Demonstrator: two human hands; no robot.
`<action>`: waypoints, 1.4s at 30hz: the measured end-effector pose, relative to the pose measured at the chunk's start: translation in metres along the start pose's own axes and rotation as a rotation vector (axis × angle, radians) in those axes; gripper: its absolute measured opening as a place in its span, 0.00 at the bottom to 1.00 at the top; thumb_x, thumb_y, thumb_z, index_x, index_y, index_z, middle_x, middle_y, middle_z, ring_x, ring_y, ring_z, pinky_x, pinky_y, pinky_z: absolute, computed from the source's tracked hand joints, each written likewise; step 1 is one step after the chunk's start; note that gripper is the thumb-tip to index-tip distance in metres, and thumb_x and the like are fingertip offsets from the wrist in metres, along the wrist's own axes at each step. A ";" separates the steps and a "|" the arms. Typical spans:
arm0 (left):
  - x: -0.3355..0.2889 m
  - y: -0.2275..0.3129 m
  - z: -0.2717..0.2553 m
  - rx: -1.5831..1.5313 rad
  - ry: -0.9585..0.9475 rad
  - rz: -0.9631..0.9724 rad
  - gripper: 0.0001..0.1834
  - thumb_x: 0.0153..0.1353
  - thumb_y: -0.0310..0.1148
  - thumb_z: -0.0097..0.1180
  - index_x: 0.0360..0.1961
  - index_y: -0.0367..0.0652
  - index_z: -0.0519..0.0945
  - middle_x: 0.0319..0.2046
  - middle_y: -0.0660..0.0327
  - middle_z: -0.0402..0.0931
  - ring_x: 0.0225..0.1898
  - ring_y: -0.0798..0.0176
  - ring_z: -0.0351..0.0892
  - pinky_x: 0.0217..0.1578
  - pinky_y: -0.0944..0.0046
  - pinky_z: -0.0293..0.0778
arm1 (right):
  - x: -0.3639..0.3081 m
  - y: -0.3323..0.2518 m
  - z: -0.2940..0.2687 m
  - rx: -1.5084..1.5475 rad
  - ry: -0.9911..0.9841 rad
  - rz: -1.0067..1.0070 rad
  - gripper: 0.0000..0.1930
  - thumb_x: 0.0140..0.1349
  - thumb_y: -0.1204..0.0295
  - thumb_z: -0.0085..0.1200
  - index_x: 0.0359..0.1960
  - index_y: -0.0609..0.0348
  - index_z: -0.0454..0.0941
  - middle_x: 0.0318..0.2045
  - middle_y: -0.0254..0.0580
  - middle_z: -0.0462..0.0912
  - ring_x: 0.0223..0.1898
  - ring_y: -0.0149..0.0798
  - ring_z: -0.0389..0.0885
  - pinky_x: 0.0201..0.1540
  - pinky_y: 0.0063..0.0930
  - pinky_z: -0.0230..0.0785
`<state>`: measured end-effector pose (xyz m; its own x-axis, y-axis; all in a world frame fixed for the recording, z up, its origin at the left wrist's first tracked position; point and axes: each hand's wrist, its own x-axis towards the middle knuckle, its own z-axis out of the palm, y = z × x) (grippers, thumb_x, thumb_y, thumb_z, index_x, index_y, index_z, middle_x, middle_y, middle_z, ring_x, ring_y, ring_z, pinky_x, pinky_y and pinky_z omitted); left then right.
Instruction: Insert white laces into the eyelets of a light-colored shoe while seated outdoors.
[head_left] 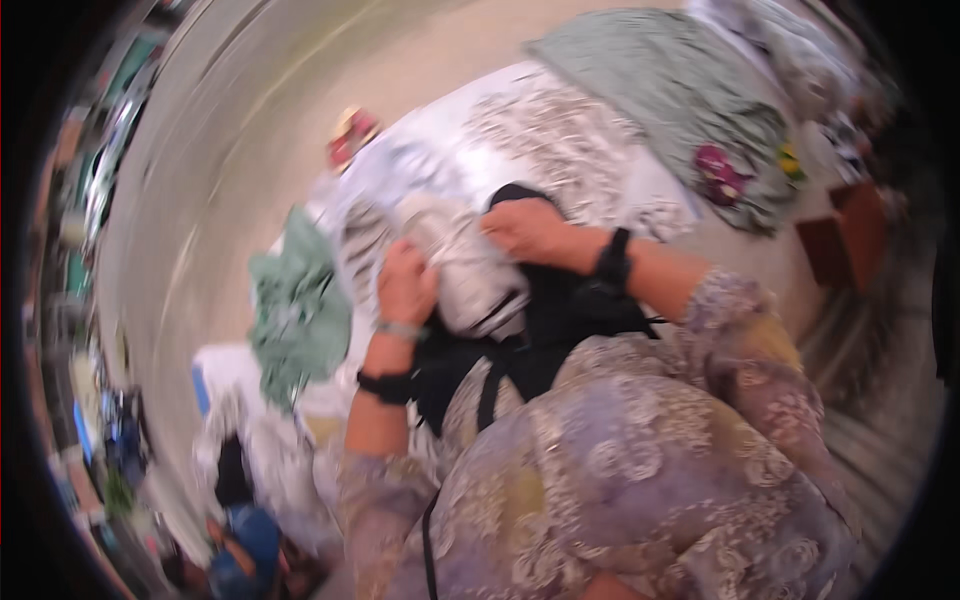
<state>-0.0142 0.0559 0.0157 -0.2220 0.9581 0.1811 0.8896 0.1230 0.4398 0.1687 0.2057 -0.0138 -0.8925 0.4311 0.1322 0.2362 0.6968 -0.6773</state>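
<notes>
Between my hands is an off-white cloth piece (468,275), bunched up, with a dark slit at its near end. My left hand (405,285) is closed at its left side, fingers curled against the cloth. On the upper right side my right hand (530,232) grips it in a fist. Black fabric (575,305) lies beneath, over my lap. Just past my hands, striped greyish cloth (366,238) rests on a white sheet (440,120). Blur hides the fine detail of the cloth and fingertips.
Many beige strip-like pieces (565,145) lie heaped on the sheet. Green-grey cloth (680,85) spreads at far right, bearing a magenta item (720,175). Crumpled green fabric (300,310) is at left. A red-brown box (845,240) stands right. Another person in blue (245,550) sits lower left.
</notes>
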 end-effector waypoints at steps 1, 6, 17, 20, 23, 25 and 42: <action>-0.001 -0.003 -0.001 -0.055 -0.030 -0.066 0.07 0.45 0.31 0.55 0.20 0.37 0.74 0.41 0.49 0.72 0.39 0.46 0.73 0.41 0.55 0.70 | 0.000 -0.001 0.002 0.029 0.094 -0.132 0.09 0.53 0.65 0.45 0.23 0.57 0.72 0.23 0.48 0.75 0.29 0.52 0.75 0.32 0.44 0.67; -0.001 -0.012 -0.016 -0.457 -0.256 -0.326 0.12 0.51 0.35 0.59 0.21 0.38 0.74 0.47 0.56 0.68 0.21 0.69 0.73 0.21 0.71 0.70 | -0.002 -0.016 0.003 -0.016 -0.079 -0.041 0.12 0.58 0.62 0.45 0.26 0.58 0.72 0.22 0.50 0.75 0.30 0.53 0.76 0.32 0.45 0.66; 0.001 -0.014 -0.049 -0.891 -0.481 -0.485 0.15 0.48 0.38 0.66 0.16 0.42 0.73 0.54 0.56 0.65 0.19 0.75 0.73 0.18 0.77 0.67 | -0.015 -0.032 -0.024 0.076 -0.254 0.114 0.10 0.52 0.65 0.51 0.25 0.59 0.74 0.23 0.49 0.77 0.30 0.54 0.76 0.32 0.43 0.66; 0.003 -0.016 -0.051 -0.960 -0.466 -0.491 0.13 0.46 0.35 0.66 0.18 0.43 0.73 0.49 0.58 0.68 0.20 0.76 0.73 0.19 0.77 0.67 | -0.022 -0.037 -0.028 -0.041 -0.203 0.017 0.09 0.52 0.66 0.52 0.23 0.59 0.72 0.21 0.49 0.75 0.28 0.53 0.75 0.30 0.43 0.65; 0.007 -0.018 -0.046 -1.004 -0.417 -0.544 0.11 0.45 0.31 0.66 0.19 0.44 0.73 0.43 0.60 0.70 0.20 0.77 0.72 0.19 0.78 0.67 | -0.036 -0.042 -0.036 -0.168 -0.146 -0.089 0.07 0.53 0.69 0.51 0.25 0.58 0.70 0.21 0.47 0.74 0.27 0.52 0.75 0.28 0.42 0.65; 0.009 -0.019 -0.037 -0.928 -0.299 -0.516 0.11 0.45 0.29 0.64 0.19 0.44 0.72 0.41 0.60 0.71 0.20 0.78 0.71 0.19 0.78 0.67 | -0.046 -0.041 -0.047 -0.206 -0.134 -0.121 0.06 0.54 0.70 0.51 0.26 0.57 0.70 0.21 0.46 0.73 0.26 0.51 0.74 0.27 0.41 0.64; -0.010 -0.006 0.011 -0.613 0.038 -0.343 0.08 0.44 0.24 0.58 0.28 0.38 0.75 0.41 0.63 0.66 0.26 0.73 0.70 0.31 0.74 0.69 | -0.135 0.022 -0.080 -0.326 -0.033 0.125 0.03 0.55 0.76 0.49 0.29 0.59 0.69 0.23 0.49 0.73 0.26 0.53 0.73 0.27 0.41 0.63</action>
<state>-0.0132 0.0488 0.0012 -0.4733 0.8804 -0.0312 0.3839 0.2379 0.8922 0.3250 0.2083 0.0111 -0.8597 0.5095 0.0356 0.4499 0.7885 -0.4194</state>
